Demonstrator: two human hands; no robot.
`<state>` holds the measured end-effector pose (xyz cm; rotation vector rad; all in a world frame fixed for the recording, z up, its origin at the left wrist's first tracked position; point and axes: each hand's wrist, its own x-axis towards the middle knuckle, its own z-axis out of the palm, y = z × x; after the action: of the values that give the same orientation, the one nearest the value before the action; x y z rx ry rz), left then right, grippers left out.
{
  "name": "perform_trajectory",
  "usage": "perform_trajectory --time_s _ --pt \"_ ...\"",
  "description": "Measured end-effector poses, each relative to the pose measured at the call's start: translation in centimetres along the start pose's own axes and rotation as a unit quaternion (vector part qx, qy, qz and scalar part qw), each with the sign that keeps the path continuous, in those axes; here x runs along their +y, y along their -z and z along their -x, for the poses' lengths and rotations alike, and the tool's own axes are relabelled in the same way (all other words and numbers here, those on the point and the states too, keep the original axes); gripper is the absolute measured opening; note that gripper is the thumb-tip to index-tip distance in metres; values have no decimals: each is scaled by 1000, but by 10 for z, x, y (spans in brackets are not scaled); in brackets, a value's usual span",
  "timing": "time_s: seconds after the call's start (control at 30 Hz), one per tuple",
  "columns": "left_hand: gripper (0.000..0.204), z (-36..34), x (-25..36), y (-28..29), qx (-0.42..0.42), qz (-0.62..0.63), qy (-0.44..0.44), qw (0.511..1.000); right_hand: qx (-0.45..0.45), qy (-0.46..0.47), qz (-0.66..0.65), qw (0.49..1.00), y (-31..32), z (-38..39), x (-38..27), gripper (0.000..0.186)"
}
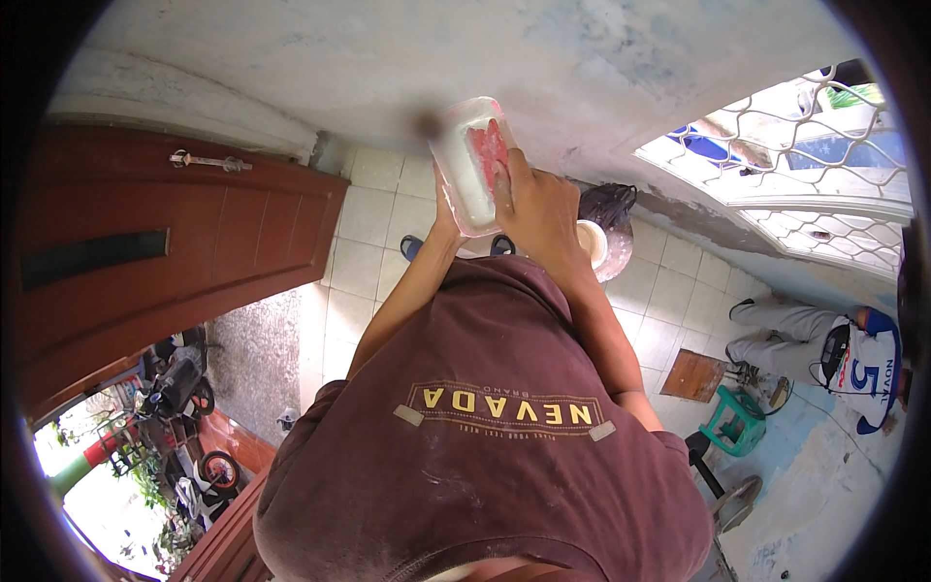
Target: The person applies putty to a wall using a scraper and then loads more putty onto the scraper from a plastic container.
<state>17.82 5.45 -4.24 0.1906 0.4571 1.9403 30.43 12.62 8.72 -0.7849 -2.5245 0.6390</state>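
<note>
In front of me, my left hand holds up a shallow, long tray with pinkish edges from beneath and the side. Smooth white paste coats its inside; the fingers below are mostly hidden. My right hand grips a red, flat spreader smeared with white, its blade against the paste along the tray's right side. Part of that hand's grip is covered by its own fingers.
Ahead rises a patchy grey wall. Below my right arm stand a white tub and a black plastic bag. A brown door is left; a grille window, green stool and another person are right.
</note>
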Motion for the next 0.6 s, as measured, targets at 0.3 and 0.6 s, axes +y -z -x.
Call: perform_trajectory --time_s 0.3,0.6 --pt "61 -3 -15 23 9 24 24 999 -28 72 33 996 -21 11 -2 19" --pt "97 13 2 -26 43 -83 19 995 -4 -19 53 998 -5 -1 15 30"
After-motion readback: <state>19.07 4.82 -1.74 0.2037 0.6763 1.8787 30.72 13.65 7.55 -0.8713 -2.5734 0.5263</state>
